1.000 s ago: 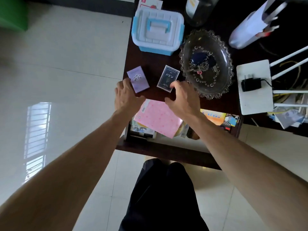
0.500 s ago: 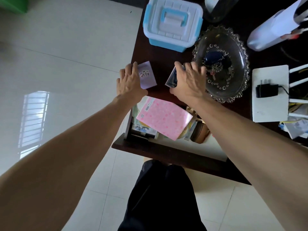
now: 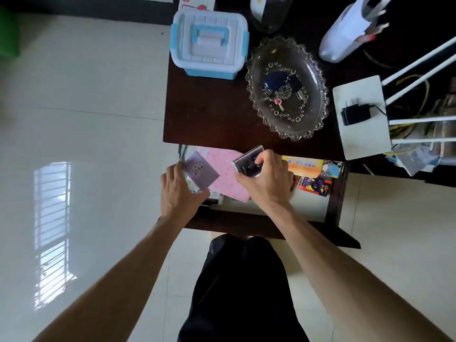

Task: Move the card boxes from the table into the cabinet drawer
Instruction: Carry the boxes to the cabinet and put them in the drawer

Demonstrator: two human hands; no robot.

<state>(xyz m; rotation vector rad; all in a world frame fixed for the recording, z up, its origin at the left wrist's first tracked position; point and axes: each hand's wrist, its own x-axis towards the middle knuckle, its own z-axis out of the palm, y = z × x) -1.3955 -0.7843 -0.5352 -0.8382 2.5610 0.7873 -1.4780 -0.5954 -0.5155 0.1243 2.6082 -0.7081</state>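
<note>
Left hand (image 3: 181, 193) pinching purple card box (image 3: 201, 172), right hand (image 3: 264, 180) gripping dark card box (image 3: 248, 160) over open drawer (image 3: 332, 206). Risk: boxes sliding off sloped pink booklet (image 3: 228, 177) on release.

The left hand (image 3: 181, 191) grips a purple card box (image 3: 201, 172), and the right hand (image 3: 265, 180) grips a dark card box (image 3: 248, 160) (its face partly covered by the fingers). Both boxes are held above the open cabinet drawer (image 3: 271, 224), over a pink patterned sheet (image 3: 228, 175) lying inside it. Colourful packets (image 3: 313, 185) occupy the drawer's right part. On the dark table (image 3: 209, 112) stand a white-and-blue lidded storage box (image 3: 209, 43), a beaded glass dish (image 3: 287, 88) containing keys (image 3: 283, 87), and a white router (image 3: 362, 117) carrying a black adapter (image 3: 355, 114).
</note>
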